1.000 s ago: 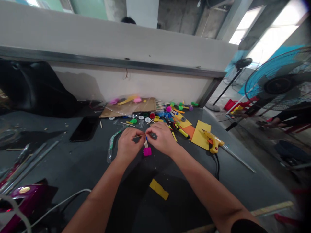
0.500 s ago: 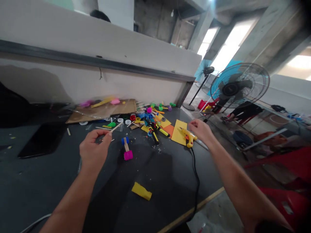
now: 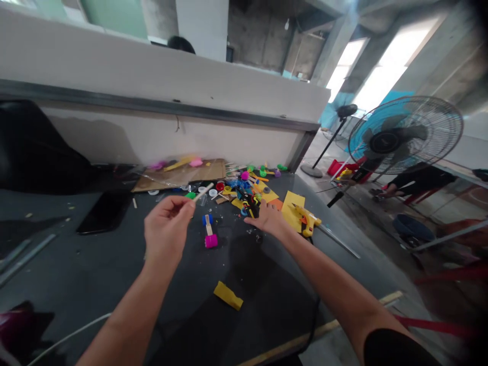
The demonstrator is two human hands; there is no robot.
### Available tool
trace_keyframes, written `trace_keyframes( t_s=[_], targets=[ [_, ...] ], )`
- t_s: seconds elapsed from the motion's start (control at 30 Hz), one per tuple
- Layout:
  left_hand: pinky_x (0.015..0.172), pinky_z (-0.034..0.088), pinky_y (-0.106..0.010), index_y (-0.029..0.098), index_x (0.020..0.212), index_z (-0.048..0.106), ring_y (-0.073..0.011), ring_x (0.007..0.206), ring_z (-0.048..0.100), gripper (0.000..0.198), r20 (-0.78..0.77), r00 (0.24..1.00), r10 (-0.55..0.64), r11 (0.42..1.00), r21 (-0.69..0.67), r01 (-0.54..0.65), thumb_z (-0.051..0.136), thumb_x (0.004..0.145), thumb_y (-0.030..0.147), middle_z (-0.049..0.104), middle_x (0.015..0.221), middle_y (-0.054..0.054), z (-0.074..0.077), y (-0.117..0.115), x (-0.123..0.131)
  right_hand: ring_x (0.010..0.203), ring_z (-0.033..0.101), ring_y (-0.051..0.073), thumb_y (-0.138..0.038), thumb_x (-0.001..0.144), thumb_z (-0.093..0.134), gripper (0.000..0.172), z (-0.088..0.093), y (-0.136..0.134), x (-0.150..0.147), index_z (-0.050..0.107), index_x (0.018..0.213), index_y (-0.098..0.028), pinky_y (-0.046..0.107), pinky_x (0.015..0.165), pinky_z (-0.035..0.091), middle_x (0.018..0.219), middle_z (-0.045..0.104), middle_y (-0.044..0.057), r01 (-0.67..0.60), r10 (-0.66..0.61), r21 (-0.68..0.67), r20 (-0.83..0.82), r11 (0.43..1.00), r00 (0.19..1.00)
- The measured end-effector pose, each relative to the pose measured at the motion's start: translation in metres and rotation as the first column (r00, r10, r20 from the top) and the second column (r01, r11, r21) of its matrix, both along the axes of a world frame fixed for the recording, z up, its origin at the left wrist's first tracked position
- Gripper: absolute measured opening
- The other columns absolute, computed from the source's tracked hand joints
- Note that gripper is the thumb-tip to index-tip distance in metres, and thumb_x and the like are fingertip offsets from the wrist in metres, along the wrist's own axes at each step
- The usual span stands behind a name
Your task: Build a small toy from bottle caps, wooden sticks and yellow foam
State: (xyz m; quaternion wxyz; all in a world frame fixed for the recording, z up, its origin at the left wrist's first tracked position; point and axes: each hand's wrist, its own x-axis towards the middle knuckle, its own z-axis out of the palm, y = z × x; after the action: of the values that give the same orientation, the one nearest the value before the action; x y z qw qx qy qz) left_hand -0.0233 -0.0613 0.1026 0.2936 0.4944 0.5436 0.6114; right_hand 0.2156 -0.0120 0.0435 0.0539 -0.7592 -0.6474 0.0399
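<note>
My left hand (image 3: 168,223) is closed in a pinch on a thin wooden stick (image 3: 203,191), which points up and to the right. My right hand (image 3: 268,217) is spread over the black-and-yellow handles of a pliers-like tool (image 3: 249,206); its fingers are apart, partly hiding the tool. Between the hands lies a small piece made of sticks (image 3: 208,229), with a blue end and a magenta end (image 3: 211,241). A yellow glue gun (image 3: 308,219) rests just right of my right hand, on a yellow sheet (image 3: 293,199).
Several coloured caps and sticks lie in a heap by cardboard (image 3: 183,175) at the partition. A black phone (image 3: 103,212) lies at left, a yellow scrap (image 3: 228,295) in front. A clear glue stick (image 3: 339,241) is at right. Fans (image 3: 406,140) stand beyond the table.
My right hand has moved left from beside the glue gun to the pliers-like tool. My left hand still holds the stick; the view has shifted a little left.
</note>
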Motion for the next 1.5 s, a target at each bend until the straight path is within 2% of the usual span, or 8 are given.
trace_keyframes(
  t_s=[0.27,0.33,0.43,0.5,0.6,0.87,1.2,1.5],
  targets=[
    [0.059,0.039,-0.022,0.016,0.069,0.062,-0.0107,0.063,0.051,0.016,0.296,0.946,-0.132,0.968,-0.168,0.187,0.064,0.068,0.031,0.059,0.068,0.0,-0.036,-0.015,0.0,0.111,0.049,0.035,-0.034,0.059,0.062,0.07,0.01,-0.004,0.004,0.042,0.122,-0.011,0.044,0.09,0.04,0.118,0.053,0.019,0.083,-0.084,-0.018,-0.407,0.996,0.91],
    [0.059,0.04,-0.022,0.016,0.069,0.062,-0.0105,0.063,0.051,0.015,0.314,0.94,-0.132,0.964,-0.18,0.195,0.065,0.067,0.03,0.059,0.069,0.0,-0.038,-0.013,-0.001,0.102,0.054,0.029,-0.032,0.06,0.056,0.063,0.021,-0.027,0.005,0.044,0.119,-0.014,0.04,0.084,0.044,0.113,0.056,0.013,-0.022,-0.036,-0.072,-0.708,0.997,0.705],
    [0.057,0.039,-0.021,0.016,0.069,0.062,-0.0095,0.061,0.049,0.013,0.322,0.939,-0.118,0.962,-0.196,0.188,0.065,0.067,0.028,0.058,0.067,0.001,-0.036,-0.011,0.0,0.083,0.059,0.023,-0.027,0.054,0.053,0.054,0.031,-0.071,-0.009,0.05,0.107,-0.017,0.037,0.073,0.049,0.096,0.059,0.008,-0.21,-0.119,-0.157,-0.975,0.965,0.186],
    [0.056,0.038,-0.02,0.016,0.069,0.062,-0.0088,0.059,0.047,0.012,0.328,0.938,-0.115,0.967,-0.181,0.182,0.065,0.067,0.027,0.056,0.065,0.002,-0.035,-0.011,0.002,0.076,0.059,0.02,-0.022,0.051,0.056,0.047,0.032,-0.099,-0.024,0.052,0.098,-0.017,0.034,0.07,0.048,0.086,0.06,0.005,-0.285,-0.207,-0.213,-0.977,0.935,0.051],
    [0.054,0.036,-0.019,0.016,0.069,0.061,-0.0081,0.058,0.046,0.01,0.347,0.931,-0.113,0.975,-0.144,0.171,0.066,0.068,0.025,0.053,0.063,0.003,-0.034,-0.014,0.003,0.074,0.055,0.016,-0.02,0.054,0.055,0.042,0.031,-0.128,-0.045,0.053,0.095,-0.017,0.03,0.069,0.044,0.083,0.058,0.002,-0.371,-0.275,-0.298,-0.955,0.879,0.115],
    [0.049,0.036,-0.02,0.017,0.069,0.061,-0.0082,0.053,0.045,0.01,0.277,0.961,-0.004,0.985,-0.166,0.052,0.065,0.069,0.026,0.052,0.058,0.003,-0.027,-0.022,-0.003,0.096,0.052,0.022,-0.019,0.064,0.054,0.041,0.03,-0.134,-0.056,0.051,0.104,-0.016,0.033,0.082,0.041,0.103,0.058,0.005,-0.504,-0.03,-0.204,-0.943,0.839,0.332],
    [0.049,0.04,-0.021,0.019,0.072,0.062,-0.0108,0.056,0.054,0.008,-0.077,0.996,0.048,0.989,-0.133,-0.058,0.063,0.072,0.027,0.061,0.063,0.002,-0.035,-0.029,-0.007,0.098,0.052,0.021,-0.013,0.065,0.051,0.042,0.035,-0.121,-0.064,0.049,0.107,-0.017,0.032,0.083,0.041,0.106,0.058,0.004,-0.539,0.016,-0.167,-0.948,0.826,0.318],
    [0.058,0.045,-0.025,0.021,0.072,0.062,-0.0125,0.06,0.057,0.004,-0.458,0.881,0.115,0.993,0.046,-0.106,0.059,0.075,0.022,0.062,0.066,0.003,-0.035,-0.031,-0.005,0.093,0.054,0.02,-0.01,0.064,0.049,0.042,0.028,-0.12,-0.058,0.05,0.106,-0.018,0.031,0.081,0.043,0.104,0.06,0.003,-0.513,0.022,-0.165,-0.941,0.843,0.339]
  ],
)
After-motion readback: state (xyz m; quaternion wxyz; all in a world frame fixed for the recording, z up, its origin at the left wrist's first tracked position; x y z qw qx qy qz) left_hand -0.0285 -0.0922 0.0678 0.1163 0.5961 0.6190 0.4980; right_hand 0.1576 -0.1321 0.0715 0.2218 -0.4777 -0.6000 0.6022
